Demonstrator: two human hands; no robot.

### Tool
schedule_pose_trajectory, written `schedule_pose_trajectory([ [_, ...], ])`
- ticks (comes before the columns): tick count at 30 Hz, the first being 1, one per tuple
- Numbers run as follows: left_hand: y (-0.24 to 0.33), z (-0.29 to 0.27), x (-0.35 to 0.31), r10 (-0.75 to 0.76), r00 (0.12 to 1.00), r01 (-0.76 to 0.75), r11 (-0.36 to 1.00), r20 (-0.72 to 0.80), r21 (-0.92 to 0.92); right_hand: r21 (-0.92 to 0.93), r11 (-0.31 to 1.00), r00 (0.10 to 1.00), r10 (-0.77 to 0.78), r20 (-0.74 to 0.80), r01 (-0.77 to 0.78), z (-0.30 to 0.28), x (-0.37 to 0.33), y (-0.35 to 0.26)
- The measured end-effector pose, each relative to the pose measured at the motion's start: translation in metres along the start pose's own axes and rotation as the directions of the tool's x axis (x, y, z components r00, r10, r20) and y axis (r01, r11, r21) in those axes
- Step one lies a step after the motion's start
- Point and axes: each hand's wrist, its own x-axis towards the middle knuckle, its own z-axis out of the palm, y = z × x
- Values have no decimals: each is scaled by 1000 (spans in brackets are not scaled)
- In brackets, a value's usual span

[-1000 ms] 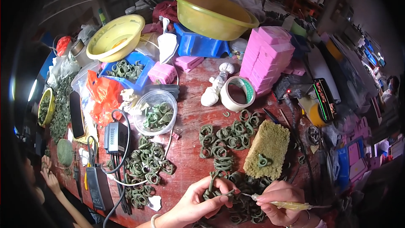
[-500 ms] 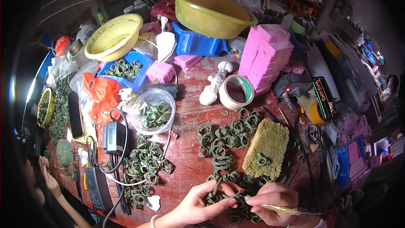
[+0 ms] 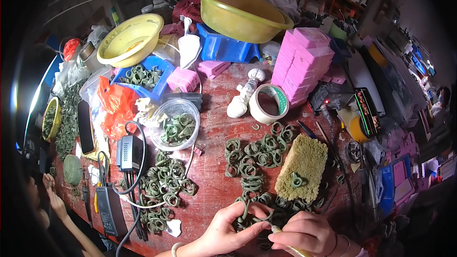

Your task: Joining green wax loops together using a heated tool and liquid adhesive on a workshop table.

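At the near edge of the bench, my left hand (image 3: 226,231) pinches a dark green ring (image 3: 244,211) between thumb and fingers. My right hand (image 3: 307,233) is closed round a slim tool with a yellowish handle (image 3: 296,250). The tool's pale tip is close by the ring and my left thumb; whether they touch I cannot tell. Behind my hands lies a pile of similar green rings (image 3: 252,184), partly hidden by them. A beige sponge-like block (image 3: 304,162) right of the pile bears one green ring (image 3: 297,180).
More rings (image 3: 162,178) lie to the left, near a clear tub (image 3: 173,104) and a black power adapter (image 3: 110,212). A tape roll (image 3: 257,109) and stacked pink blocks (image 3: 304,62) stand farther back. Another person's hand (image 3: 54,197) shows at far left.
My right hand has shifted slightly left and downward, and the tool's handle now slants down toward the lower right. My left hand still grips the ring. The whole view has shifted slightly.
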Motion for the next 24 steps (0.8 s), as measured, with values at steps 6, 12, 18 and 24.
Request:
schedule_pose_trajectory([
  [6, 9, -2, 1, -85, 995, 93, 975, 46, -203, 68, 996, 979, 65, -192, -52, 2, -6, 3],
  [12, 6, -7, 0, -144, 983, 174, 924, 111, -341, 118, 991, 986, 73, -147, -56, 4, -4, 6],
  [18, 5, -8, 1, -145, 982, 183, 879, 119, -441, 141, 987, 984, 94, -151, -73, 3, -4, 6],
  [24, 4, -8, 2, -147, 981, 191, 846, 128, -497, 120, 989, 969, 111, -220, -86, 2, 0, 3],
])
